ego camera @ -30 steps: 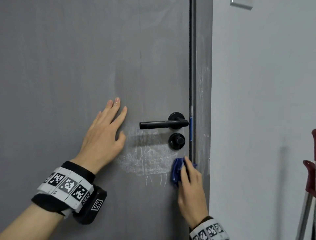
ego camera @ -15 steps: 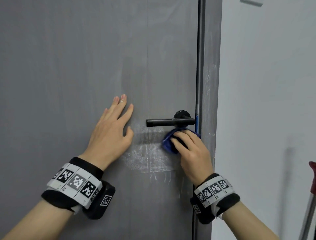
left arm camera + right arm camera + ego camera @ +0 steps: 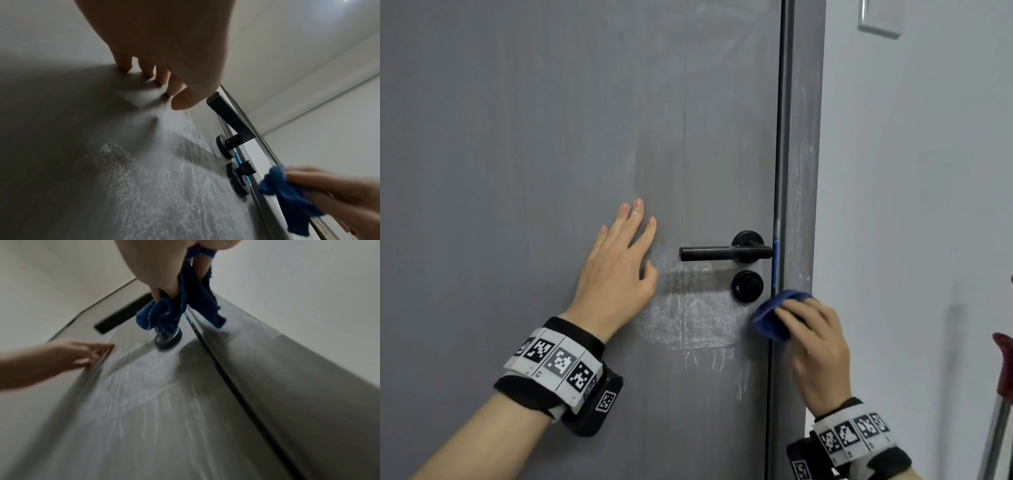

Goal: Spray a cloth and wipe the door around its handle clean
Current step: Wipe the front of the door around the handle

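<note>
A: Below the lock knob (image 3: 747, 286), right at the door's edge, that's where the cloth (image 3: 774, 317) sits now. Half a second ago it was up under the handle (image 3: 724, 253), covering the knob.

B: So it has come down and to the right?

A: Yes. The right hand (image 3: 813, 346) pinches the bunched blue cloth, fingers curled over it, against the gap between door (image 3: 534, 171) and frame (image 3: 799, 205). A second ago it was about this low too, so I judge it is stroking up and down that edge.

B: And the left hand (image 3: 616, 270)?

A: Unmoved. Fingers straight and spread, flat on the door to the left of the handle, holding nothing. I'd guess it steadies the door.

B: Is the door clean yet?

A: No. A whitish smear (image 3: 688, 315) shows below the handle, between the two hands, with thin streaks running down from it. The frame carries pale marks as well. The right wrist view is blurred, but it shows the same white patch.

B: What does that mean for the job?

A: Wiping is underway, not finished. The cloth lies to the right of the smear, so that patch likely needs passes toward the left.
</note>
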`<state>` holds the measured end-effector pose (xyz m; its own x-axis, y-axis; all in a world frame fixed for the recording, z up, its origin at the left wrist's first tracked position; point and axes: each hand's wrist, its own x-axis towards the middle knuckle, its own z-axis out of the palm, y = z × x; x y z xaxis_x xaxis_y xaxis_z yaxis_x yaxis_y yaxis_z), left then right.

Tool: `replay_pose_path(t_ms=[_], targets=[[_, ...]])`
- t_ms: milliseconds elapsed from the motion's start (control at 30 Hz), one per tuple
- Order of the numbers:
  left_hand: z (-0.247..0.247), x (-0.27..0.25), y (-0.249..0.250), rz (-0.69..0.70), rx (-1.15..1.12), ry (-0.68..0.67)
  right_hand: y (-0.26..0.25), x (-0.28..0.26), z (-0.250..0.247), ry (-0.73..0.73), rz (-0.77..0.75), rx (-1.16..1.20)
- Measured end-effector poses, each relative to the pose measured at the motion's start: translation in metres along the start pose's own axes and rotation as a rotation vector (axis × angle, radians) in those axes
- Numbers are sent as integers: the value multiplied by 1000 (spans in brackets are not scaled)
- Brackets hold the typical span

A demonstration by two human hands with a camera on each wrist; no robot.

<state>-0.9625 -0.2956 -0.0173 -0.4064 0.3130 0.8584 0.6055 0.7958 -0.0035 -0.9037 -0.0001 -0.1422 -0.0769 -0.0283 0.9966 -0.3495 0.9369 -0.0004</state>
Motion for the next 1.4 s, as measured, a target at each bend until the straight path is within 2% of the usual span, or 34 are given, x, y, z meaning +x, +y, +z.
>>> replay_pose_path(t_ms=[67,200,267,333,433,500,667,767,967,1033,1133,1267,1400], targets=[[1,0,0,-4,3,3,-4,12,6,17,151,67],[2,0,-1,-4,-7,8,-35,8,33,-291,295,194],[2,0,-2,-4,-16,9,-46,-7,44,-353,356,228],[3,0,-1,-7,-17,8,-48,-22,51,-362,310,185],[3,0,-2,-6,-32,4,-50,-36,58,-483,85,-49],[2,-1,-3,2,-31,-2,-53,-27,58,-534,82,-75],[-3,-1,-5,14,-37,-35,-65,29,54,-495,60,-88],[-3,-1,-5,8,-36,-42,-72,36,55,-446,67,-46],[-1,-3,-5,29,-35,-23,-47,-38,45,-636,113,-14],[2,-6,-5,40,-26,-29,-32,-50,35,-615,124,-33],[8,-9,-1,37,-12,-20,-23,-36,28,-590,206,17],[19,-21,2,-49,-53,33,-32,-18,37,-510,317,115],[31,-43,-5,-84,-75,82,-33,-62,44,-591,260,58]])
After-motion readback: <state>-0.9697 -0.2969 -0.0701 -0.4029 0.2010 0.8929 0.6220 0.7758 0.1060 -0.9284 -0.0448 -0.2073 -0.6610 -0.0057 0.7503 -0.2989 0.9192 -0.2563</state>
